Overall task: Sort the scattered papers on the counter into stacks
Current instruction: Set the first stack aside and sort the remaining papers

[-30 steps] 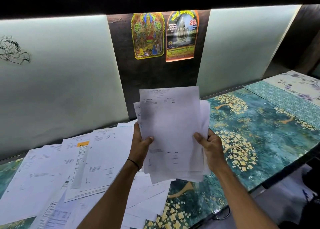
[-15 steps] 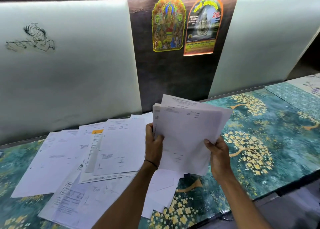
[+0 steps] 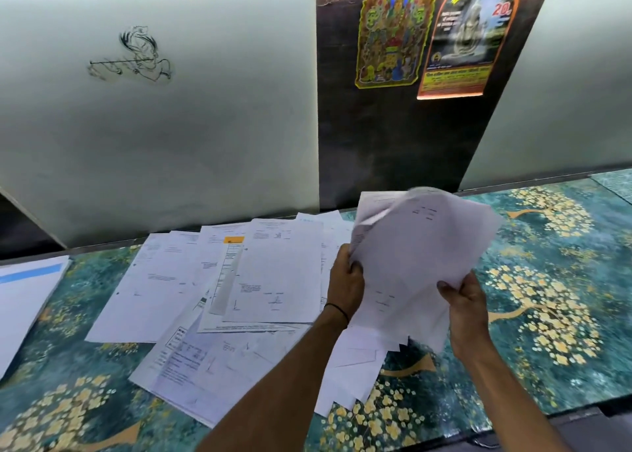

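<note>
Both hands hold a loose sheaf of white papers [image 3: 420,256] above the counter, tilted to the right with its top edges fanned and blurred. My left hand [image 3: 345,280] grips the sheaf's left edge, and my right hand [image 3: 461,297] grips its lower right corner. Under and left of the sheaf, several printed sheets [image 3: 239,280] lie scattered and overlapping on the counter [image 3: 547,297], one with an orange label [image 3: 234,240]. More sheets [image 3: 355,359] lie beneath my left forearm.
A white sheet with a blue band [image 3: 27,291] lies at the far left. The counter has a teal covering with yellow flowers. Frosted panels and a dark panel with two posters [image 3: 431,31] stand behind. The counter's front edge [image 3: 564,414] runs at lower right.
The sheaf has tilted further right and dropped lower, its top sheets now fanning and blurred. The view has swung left, showing more scattered sheets and the blue-banded sheet.
</note>
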